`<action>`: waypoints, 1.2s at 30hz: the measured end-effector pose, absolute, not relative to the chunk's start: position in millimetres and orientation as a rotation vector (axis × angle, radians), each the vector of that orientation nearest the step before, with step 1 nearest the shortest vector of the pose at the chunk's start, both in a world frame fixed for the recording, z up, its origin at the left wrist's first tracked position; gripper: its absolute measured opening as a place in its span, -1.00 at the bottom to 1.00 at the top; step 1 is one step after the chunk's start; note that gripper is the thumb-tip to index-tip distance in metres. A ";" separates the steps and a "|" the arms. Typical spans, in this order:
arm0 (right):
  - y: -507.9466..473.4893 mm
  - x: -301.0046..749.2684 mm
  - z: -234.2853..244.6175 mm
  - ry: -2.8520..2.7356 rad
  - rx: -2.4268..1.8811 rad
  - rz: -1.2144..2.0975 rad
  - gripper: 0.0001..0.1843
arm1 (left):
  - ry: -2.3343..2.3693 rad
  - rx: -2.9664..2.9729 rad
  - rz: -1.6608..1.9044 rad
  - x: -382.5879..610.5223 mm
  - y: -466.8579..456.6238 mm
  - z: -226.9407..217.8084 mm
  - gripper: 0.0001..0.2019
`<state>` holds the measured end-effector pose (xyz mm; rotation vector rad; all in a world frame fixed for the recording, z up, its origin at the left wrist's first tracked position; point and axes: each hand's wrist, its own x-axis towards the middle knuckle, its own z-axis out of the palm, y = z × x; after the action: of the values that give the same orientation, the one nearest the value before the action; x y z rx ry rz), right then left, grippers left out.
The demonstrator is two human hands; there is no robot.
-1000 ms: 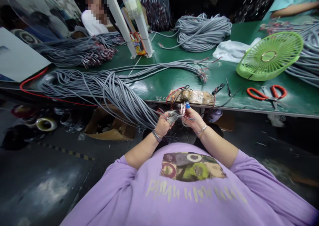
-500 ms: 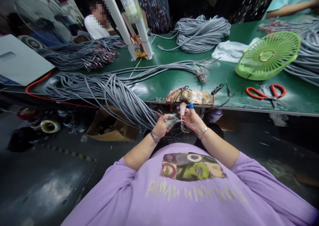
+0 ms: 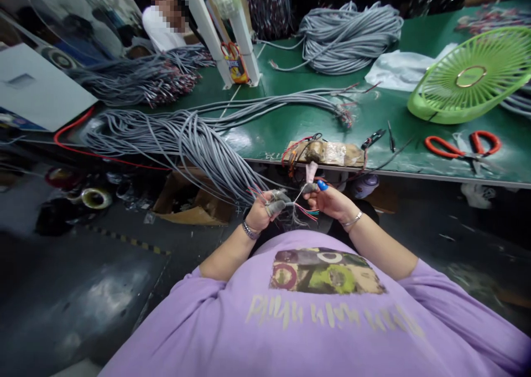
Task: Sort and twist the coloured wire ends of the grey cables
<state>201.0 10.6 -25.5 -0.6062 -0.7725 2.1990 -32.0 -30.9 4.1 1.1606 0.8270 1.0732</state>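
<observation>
The person sits at the near edge of the green table [image 3: 290,128], both hands held below that edge, over the lap. The left hand [image 3: 260,211] is closed around the stripped end of a grey cable [image 3: 249,191], which comes down out of the thick bundle of grey cables [image 3: 186,144] hanging off the table. Its fingers [image 3: 274,205], capped in grey cots, are pressed together on the jacket. The right hand [image 3: 334,201] pinches a thin strand of the coloured wires [image 3: 306,212] between thumb and forefinger, with a blue-capped fingertip [image 3: 321,185] raised beside the pinch. The other red, blue and pale strands hang loose in a small fan between the two hands. The pinched strand looks like a pale one, though it is too small in this view to be sure.

Sorting out one strand like this seems to go best with the left grip close to where the jacket ends, so the pull falls on the strand and not on the whole cable. The strand is best drawn straight away from its neighbours, since such thin cores probably kink if bent sideways. Keeping the loose strands apart should stop them from twisting together. The hanging bundle likely drags on the cable, so a little slack near the left hand would help.

A taped block [image 3: 323,153] with wires on it sits on the table edge just above the hands. Red-handled scissors [image 3: 460,147] lie well off to the right.
</observation>
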 end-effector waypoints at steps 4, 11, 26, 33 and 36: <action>2.5 205.1 -11.1 -1.158 -0.520 2.213 -0.31 | 0.857 1.200 1.057 -31.4 -28.4 1.3 -0.59; -11.3 192.5 24.7 -1.454 -0.777 1.927 -0.50 | 0.884 1.295 0.990 -25.5 -29.6 6.9 -0.61; 15.9 199.1 -1.1 -0.579 -1.082 1.835 -0.54 | 0.831 1.142 1.192 -35.8 -23.8 7.3 -0.61; 31.2 182.4 11.0 -0.803 -0.909 1.889 -0.45 | 0.896 1.160 1.221 -7.0 -8.7 15.3 -0.62; 31.9 179.5 5.0 -0.851 -0.932 1.599 -0.44 | 0.940 1.165 1.206 1.6 -3.6 11.7 -0.60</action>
<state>179.5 31.9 5.0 -0.9322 -0.8508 1.5993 1.6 -3.6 11.7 1.1650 0.9401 1.2056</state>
